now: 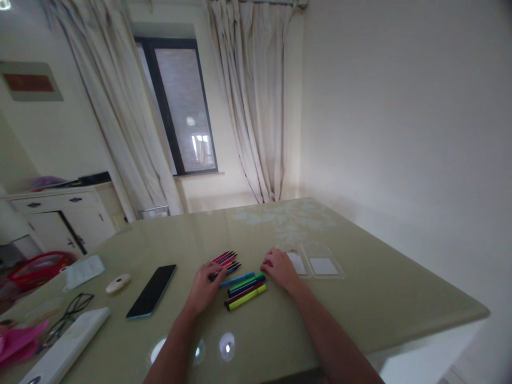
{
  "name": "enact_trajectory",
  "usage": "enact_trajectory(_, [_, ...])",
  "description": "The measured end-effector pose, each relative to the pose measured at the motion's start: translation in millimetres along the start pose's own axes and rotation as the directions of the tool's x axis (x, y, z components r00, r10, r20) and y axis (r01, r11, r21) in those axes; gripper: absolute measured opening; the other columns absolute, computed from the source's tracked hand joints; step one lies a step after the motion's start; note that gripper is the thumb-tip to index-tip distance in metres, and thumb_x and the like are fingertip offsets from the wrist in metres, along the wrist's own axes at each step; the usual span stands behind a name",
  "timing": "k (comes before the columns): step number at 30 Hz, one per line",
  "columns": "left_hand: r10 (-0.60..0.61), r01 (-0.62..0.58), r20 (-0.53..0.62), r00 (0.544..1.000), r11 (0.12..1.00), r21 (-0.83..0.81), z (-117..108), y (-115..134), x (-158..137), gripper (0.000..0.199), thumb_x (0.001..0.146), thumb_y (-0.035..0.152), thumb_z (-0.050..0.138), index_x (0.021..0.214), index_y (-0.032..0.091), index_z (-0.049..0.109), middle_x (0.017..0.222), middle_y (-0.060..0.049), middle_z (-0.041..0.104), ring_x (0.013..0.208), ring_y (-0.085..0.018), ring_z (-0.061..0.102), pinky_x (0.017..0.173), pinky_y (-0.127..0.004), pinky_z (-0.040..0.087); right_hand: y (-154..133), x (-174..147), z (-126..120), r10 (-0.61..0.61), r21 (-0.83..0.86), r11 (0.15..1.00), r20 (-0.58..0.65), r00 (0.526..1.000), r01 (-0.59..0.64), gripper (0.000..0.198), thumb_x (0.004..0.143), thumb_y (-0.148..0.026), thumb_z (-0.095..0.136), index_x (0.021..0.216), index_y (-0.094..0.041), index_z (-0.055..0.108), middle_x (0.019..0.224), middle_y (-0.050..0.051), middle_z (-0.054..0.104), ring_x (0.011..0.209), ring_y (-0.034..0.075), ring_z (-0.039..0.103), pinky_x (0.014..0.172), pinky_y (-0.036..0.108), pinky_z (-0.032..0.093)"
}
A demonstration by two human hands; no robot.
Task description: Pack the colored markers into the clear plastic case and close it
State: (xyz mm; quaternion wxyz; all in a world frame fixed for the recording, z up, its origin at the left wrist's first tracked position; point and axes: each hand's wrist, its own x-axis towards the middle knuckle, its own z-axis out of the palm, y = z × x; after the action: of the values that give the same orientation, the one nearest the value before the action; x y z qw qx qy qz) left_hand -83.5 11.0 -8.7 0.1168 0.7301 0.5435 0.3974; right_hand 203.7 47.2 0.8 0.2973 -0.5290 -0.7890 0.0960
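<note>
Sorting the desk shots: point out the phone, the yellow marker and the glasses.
phone (pixel 151 291), head view, middle of its dark screen.
yellow marker (pixel 247 297), head view, middle of its barrel.
glasses (pixel 74 308), head view, on the frame.

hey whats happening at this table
A person sits at a pale green glass-topped table with both hands on loose felt-tip pens. The left hand touches a bunch of pink and purple pens; the right hand rests beside a clear plastic pen case. More coloured pens lie between the hands.

Two hands (pixel 206 290), one phone (pixel 152 291), two cases (pixel 324 265)
</note>
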Motion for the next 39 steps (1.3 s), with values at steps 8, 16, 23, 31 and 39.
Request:
enact_trajectory(8, [-0.169, 0.200, -0.151, 0.974, 0.955, 0.218, 0.3, -33.2, -0.1, 0.032, 0.093, 0.036, 0.050, 0.102, 0.023, 0.078, 0.103, -0.009, 0.075, 0.100, -0.027, 0.069, 0.093, -0.038, 0.052, -4.3, 0.4, 9.1, -0.005, -0.091, 0.996, -0.018, 1.000, 0.003, 0.013, 0.085, -0.019, 0.071, 0.075, -0.022, 0.079, 0.089, 0.010, 0.072, 0.088, 0.024, 0.064, 0.080, 0.034, 0.043])
enact_trajectory(16, [-0.279, 0.340, -0.239, 0.930, 0.898, 0.277, -5.7, -35.6, 11.2, 0.033, 0.094, 0.036, 0.049, 0.105, 0.023, 0.078, 0.126, -0.014, 0.071, 0.114, -0.036, 0.062, 0.094, -0.050, 0.048, -8.6, -1.3, 13.0, 0.010, -0.020, 1.000, -0.075, 0.997, -0.012, 0.010, 0.088, -0.016, 0.069, 0.084, -0.020, 0.076, 0.095, 0.011, 0.073, 0.095, 0.026, 0.065, 0.086, 0.035, 0.044])
enact_trajectory(23, [-0.323, 0.373, -0.276, 0.905, 0.915, 0.154, -12.4, -35.5, 6.8, 0.035, 0.094, 0.044, 0.049, 0.102, 0.022, 0.074, 0.102, -0.013, 0.079, 0.097, -0.031, 0.072, 0.083, -0.040, 0.054, -18.2, 1.3, 19.1, 0.013, 0.347, 0.935, -0.233, 0.972, 0.070, 0.010, 0.097, -0.022, 0.061, 0.097, -0.020, 0.071, 0.095, 0.007, 0.073, 0.091, 0.021, 0.066, 0.083, 0.032, 0.049])
enact_trajectory(31, [-0.189, 0.139, -0.071, 0.979, 0.887, -0.440, 1.0, 13.8, 7.7, 0.048, 0.077, 0.064, 0.069, 0.095, 0.020, 0.077, 0.094, -0.008, 0.081, 0.089, -0.027, 0.075, 0.085, -0.038, 0.060, -23.1, 1.4, 17.6, 0.024, 0.565, 0.816, -0.244, 0.970, 0.121, 0.019, 0.096, -0.034, 0.061, 0.103, -0.022, 0.075, 0.103, 0.007, 0.075, 0.096, 0.021, 0.069, 0.082, 0.033, 0.055])
enact_trajectory(39, [-0.227, 0.173, -0.068, 0.971, 0.874, -0.453, 0.6, 16.2, 6.7, 0.051, 0.076, 0.065, 0.069, 0.096, 0.019, 0.077, 0.096, -0.009, 0.081, 0.092, -0.028, 0.075, 0.086, -0.039, 0.059, -23.4, 2.5, 17.3, -0.006, 0.588, 0.796, -0.226, 0.974, 0.141, 0.019, 0.096, -0.035, 0.062, 0.098, -0.023, 0.077, 0.098, 0.006, 0.076, 0.093, 0.020, 0.070, 0.084, 0.033, 0.055])
